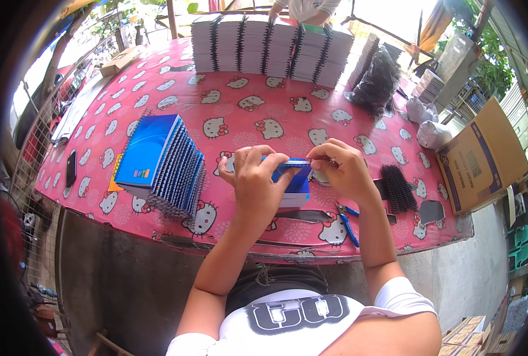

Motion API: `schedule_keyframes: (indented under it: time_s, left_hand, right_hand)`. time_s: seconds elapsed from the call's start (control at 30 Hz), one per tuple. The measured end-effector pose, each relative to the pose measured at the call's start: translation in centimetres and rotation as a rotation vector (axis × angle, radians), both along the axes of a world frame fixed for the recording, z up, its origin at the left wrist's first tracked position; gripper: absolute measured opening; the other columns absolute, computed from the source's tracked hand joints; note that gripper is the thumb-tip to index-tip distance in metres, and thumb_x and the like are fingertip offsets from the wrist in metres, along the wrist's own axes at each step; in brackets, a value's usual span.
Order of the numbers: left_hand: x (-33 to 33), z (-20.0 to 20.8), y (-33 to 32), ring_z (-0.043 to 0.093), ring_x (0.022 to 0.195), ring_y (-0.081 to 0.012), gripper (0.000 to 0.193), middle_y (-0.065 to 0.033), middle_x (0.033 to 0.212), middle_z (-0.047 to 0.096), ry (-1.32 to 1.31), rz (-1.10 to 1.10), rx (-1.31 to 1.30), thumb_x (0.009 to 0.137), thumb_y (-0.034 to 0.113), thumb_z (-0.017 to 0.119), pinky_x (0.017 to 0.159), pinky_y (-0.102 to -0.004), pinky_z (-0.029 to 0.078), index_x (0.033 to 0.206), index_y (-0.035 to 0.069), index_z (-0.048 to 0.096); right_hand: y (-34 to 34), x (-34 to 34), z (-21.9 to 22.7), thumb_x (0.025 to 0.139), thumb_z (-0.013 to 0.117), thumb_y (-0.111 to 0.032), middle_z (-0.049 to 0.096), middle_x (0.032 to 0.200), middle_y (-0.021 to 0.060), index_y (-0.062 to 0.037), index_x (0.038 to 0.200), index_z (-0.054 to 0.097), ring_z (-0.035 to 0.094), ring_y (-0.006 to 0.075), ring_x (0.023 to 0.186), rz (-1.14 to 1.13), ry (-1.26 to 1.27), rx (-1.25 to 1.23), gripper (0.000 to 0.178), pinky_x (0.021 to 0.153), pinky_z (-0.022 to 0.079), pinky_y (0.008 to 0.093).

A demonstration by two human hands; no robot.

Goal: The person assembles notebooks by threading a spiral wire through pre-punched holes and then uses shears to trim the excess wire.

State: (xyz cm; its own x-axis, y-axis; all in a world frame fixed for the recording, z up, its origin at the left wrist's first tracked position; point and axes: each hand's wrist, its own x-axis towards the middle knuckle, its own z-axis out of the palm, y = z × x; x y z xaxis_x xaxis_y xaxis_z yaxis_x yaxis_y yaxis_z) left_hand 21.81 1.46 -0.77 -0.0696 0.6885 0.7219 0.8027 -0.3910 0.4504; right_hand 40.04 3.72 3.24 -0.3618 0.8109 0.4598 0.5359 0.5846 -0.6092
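In front of me my left hand (257, 181) grips a blue-covered notebook (295, 162), held up with its edge facing me. My right hand (342, 170) is pinched at the right end of that edge; what its fingertips hold is too small to make out. Just beneath is a small pile of unbound blue-covered notebooks (296, 199) on the table. To the left stands a tall stack of blue spiral-bound notebooks (157, 160). Blue-handled pliers (350, 227) lie by my right forearm, and a heap of black binding coils (399, 188) sits beyond it.
The table has a pink cat-print cover (246, 127). Tall rows of spiral-bound books (270, 50) line the far edge, with a person (311, 9) behind. A black plastic bag (379, 80), an open cardboard box (480, 157) and a phone (71, 168) are around the sides.
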Motion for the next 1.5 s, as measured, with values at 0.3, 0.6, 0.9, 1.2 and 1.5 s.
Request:
schedule_keyframes:
  time_s: [0.3, 0.6, 0.9, 1.2, 1.5]
  left_hand:
    - [0.0, -0.7, 0.4, 0.053, 0.096, -0.0188, 0.023, 0.0053, 0.085, 0.063, -0.037, -0.071, -0.031, 0.07, 0.027, 0.079, 0.089, -0.0454, 0.032, 0.09, 0.018, 0.073]
    - [-0.3, -0.8, 0.4, 0.053, 0.091, -0.0169, 0.027, 0.006, 0.084, 0.063, -0.014, -0.083, -0.036, 0.071, 0.029, 0.078, 0.084, -0.0421, 0.032, 0.096, 0.021, 0.075]
    - [-0.6, -0.7, 0.2, 0.051, 0.097, -0.0188, 0.033, 0.0027, 0.093, 0.062, 0.056, -0.098, -0.062, 0.078, 0.028, 0.073, 0.088, -0.0434, 0.032, 0.111, 0.029, 0.072]
    - [-0.6, -0.9, 0.4, 0.051, 0.094, -0.0178, 0.031, 0.0047, 0.09, 0.062, 0.075, -0.091, -0.053, 0.079, 0.025, 0.072, 0.086, -0.0427, 0.031, 0.109, 0.028, 0.073]
    - [-0.8, -0.5, 0.2, 0.051, 0.09, -0.0166, 0.024, 0.0068, 0.083, 0.064, 0.032, -0.172, -0.055, 0.075, 0.02, 0.075, 0.084, -0.0396, 0.034, 0.099, 0.021, 0.075]
  right_hand:
    - [0.0, -0.5, -0.9, 0.078, 0.073, -0.008, 0.059, 0.077, 0.0054, -0.0025, 0.091, 0.068, 0.058, 0.0169, 0.07, -0.026, 0.007, -0.011, 0.015, 0.064, 0.046, 0.03]
    - [-0.6, -1.2, -0.3, 0.08, 0.071, -0.009, 0.057, 0.077, 0.0083, -0.0012, 0.09, 0.066, 0.056, 0.0184, 0.066, -0.061, 0.032, 0.106, 0.014, 0.061, 0.045, 0.0306]
    - [-0.1, -1.0, 0.5, 0.076, 0.076, -0.018, 0.062, 0.081, 0.0096, -0.0024, 0.092, 0.065, 0.062, 0.0244, 0.072, -0.023, -0.084, 0.011, 0.025, 0.065, 0.048, 0.0355]
    - [-0.3, -1.9, -0.3, 0.076, 0.074, -0.008, 0.061, 0.078, 0.0096, -0.0001, 0.082, 0.063, 0.062, 0.0242, 0.067, -0.071, -0.002, 0.101, 0.014, 0.062, 0.048, 0.0353]
    - [0.3, 0.0, -0.9, 0.081, 0.07, -0.007, 0.066, 0.087, 0.0132, 0.0001, 0.094, 0.065, 0.065, 0.0243, 0.08, -0.091, -0.073, 0.043, 0.015, 0.071, 0.05, 0.0333]
